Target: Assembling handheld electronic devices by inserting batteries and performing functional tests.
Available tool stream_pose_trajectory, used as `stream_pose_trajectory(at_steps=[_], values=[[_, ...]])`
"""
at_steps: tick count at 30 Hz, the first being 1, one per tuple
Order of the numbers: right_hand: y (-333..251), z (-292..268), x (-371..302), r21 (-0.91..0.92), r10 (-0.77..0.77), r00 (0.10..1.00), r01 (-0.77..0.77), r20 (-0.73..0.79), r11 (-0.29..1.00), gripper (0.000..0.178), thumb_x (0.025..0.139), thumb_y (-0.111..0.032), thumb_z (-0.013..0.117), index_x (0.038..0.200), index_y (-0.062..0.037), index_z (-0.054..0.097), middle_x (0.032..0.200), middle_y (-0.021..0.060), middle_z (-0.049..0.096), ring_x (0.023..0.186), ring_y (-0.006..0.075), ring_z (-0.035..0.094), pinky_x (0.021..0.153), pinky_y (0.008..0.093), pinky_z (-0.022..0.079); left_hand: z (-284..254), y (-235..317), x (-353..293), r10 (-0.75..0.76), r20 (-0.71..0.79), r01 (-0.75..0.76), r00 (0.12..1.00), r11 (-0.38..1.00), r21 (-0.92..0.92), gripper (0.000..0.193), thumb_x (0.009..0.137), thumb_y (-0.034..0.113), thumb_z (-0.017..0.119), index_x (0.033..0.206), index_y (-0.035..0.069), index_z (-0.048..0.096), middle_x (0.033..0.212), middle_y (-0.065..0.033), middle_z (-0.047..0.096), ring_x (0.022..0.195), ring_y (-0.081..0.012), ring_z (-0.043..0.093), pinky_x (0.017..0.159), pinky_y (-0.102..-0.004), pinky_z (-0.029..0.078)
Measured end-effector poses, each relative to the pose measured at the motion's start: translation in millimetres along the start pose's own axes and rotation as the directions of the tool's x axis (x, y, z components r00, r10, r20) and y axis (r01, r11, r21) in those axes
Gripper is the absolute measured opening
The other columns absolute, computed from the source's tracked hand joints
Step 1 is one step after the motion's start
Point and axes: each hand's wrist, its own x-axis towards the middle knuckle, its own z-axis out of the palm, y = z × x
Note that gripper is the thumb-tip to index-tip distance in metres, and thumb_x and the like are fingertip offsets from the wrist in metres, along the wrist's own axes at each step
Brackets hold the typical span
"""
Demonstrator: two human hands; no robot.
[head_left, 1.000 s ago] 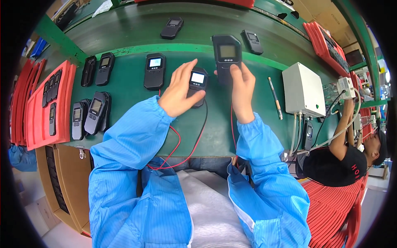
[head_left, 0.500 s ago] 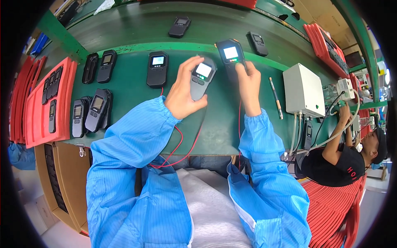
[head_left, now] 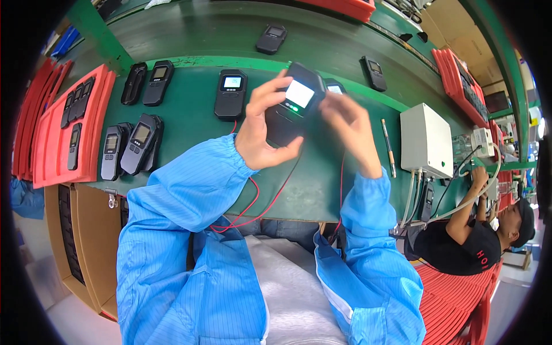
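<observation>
The left hand's (head_left: 256, 135) fingers and thumb span a black handheld device (head_left: 286, 125), screen lit, over the green bench (head_left: 310, 192). The right hand's (head_left: 352, 123) bent, blurred fingers are by a second device (head_left: 334, 88); their grip cannot be told. A third device (head_left: 230, 100) is lit; the leftmost standing pair (head_left: 138, 144) seems not yet switched on.

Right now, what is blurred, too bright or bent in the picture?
Head view: right hand blurred, apparently by motion; head view: the screen of the black device in the left hand looks overexposed; head view: the green rail bows.
</observation>
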Motion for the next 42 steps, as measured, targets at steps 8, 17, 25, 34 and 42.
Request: stream_pose_trajectory(at_steps=[8, 17, 25, 34, 42], values=[[-39, 9, -10, 0.479, 0.186, 0.712, -0.619, 0.677, 0.622, 0.036, 0.091, -0.016, 0.068, 0.123, -0.0006, 0.059, 0.072, -0.005, 0.053, 0.057, 0.0034, 0.046, 0.052, 0.0231, 0.038, -3, -1, 0, 0.055, 0.128, -0.056, 0.99, 0.998, 0.007, 0.087, 0.063, 0.0, 0.079, 0.135, 0.013, 0.032, 0.135, -0.0223, 0.044, 0.136, -0.0486, 0.034, 0.113, -0.0613, 0.025], [-34, 46, -17, 0.363, 0.254, 0.933, -0.336, 0.256, 0.869, 0.031, 0.09, -0.017, 0.07, 0.115, 0.0007, 0.065, 0.054, -0.0118, 0.04, 0.048, -0.0019, 0.03, 0.045, 0.0234, 0.018, -19, -9, 11, 0.213, 0.354, -0.352, 0.911, 0.849, 0.394, 0.057, 0.06, 0.001, 0.082, 0.109, 0.016, 0.057, 0.13, -0.0183, 0.048, 0.132, -0.0516, 0.038, 0.106, -0.0634, 0.037], [-26, 51, -12, 0.542, 0.314, 0.949, -0.279, 0.029, 0.793, 0.028, 0.096, -0.02, 0.062, 0.106, 0.0052, 0.068, 0.082, 0.0027, 0.067, 0.07, 0.0043, 0.055, 0.06, 0.0187, 0.043, -46, -29, 37, 0.376, 0.085, -0.357, 0.923, 0.748, 0.559, 0.056, 0.063, 0.002, 0.077, 0.114, 0.015, 0.057, 0.122, -0.0172, 0.049, 0.127, -0.0479, 0.045, 0.103, -0.0597, 0.042], [-25, 54, -17, 0.365, 0.309, 0.896, -0.417, 0.32, 0.832, 0.037, 0.1, -0.032, 0.054, 0.099, 0.0033, 0.065, 0.093, 0.0076, 0.068, 0.078, 0.0114, 0.064, 0.065, 0.0251, 0.05, -178, -158, 82, -0.314, -0.217, 0.358, 0.924, 0.519, 0.776, 0.08, 0.071, 0.02, 0.074, 0.139, 0.014, 0.034, 0.136, -0.0187, 0.039, 0.125, -0.0404, 0.045, 0.102, -0.0485, 0.042], [-22, 44, -7, 0.71, 0.352, 0.906, -0.407, 0.234, 0.575, 0.026, 0.1, -0.03, 0.052, 0.097, -0.0044, 0.053, 0.131, 0.0143, 0.054, 0.096, 0.0206, 0.066, 0.077, 0.0335, 0.056, -219, -166, 40, -0.571, -0.428, 0.265, 0.701, -0.348, 0.899, 0.067, 0.083, 0.041, 0.068, 0.142, 0.027, 0.039, 0.151, -0.0105, 0.033, 0.138, -0.0353, 0.034, 0.103, -0.0698, 0.028]])
